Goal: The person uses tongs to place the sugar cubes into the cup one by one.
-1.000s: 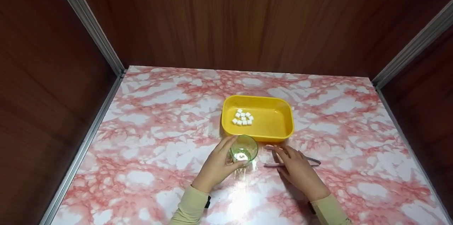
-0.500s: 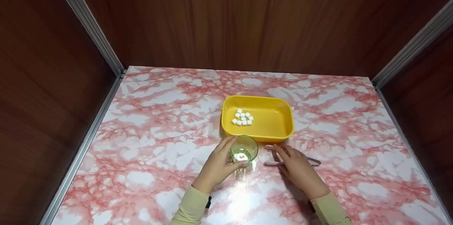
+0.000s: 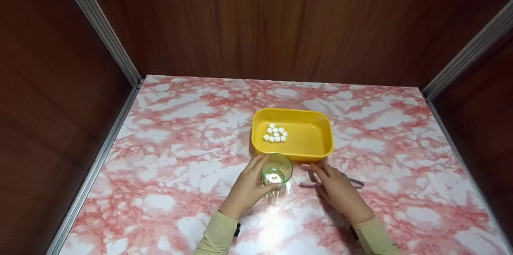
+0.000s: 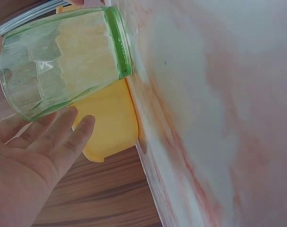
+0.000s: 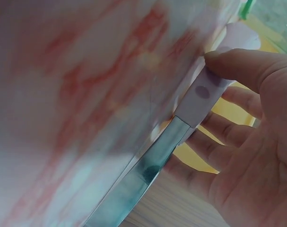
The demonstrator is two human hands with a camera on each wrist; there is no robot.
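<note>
A clear green-tinted drinking glass (image 3: 283, 166) stands upright before the yellow box. My left hand (image 3: 244, 191) holds it from the left, the thumb on its near side and the fingers on its far side. In the left wrist view the fingers lie along the glass (image 4: 48, 61) fairly straight. To the right, metal tongs (image 5: 148, 161) with pale pink tips lie on the table, their arms spread. My right hand (image 3: 340, 193) loosely spans them, thumb at the near arm, index finger at the far tip. The yellow box (image 3: 294, 110) holds several white cubes (image 3: 275, 134) on its left side.
Both things in hand lie close to the box's front wall. The table (image 3: 180, 142) has a pink-and-white marbled top. Dark wood panels (image 3: 256, 26) with metal corner strips (image 3: 100, 26) enclose it at the back and both sides.
</note>
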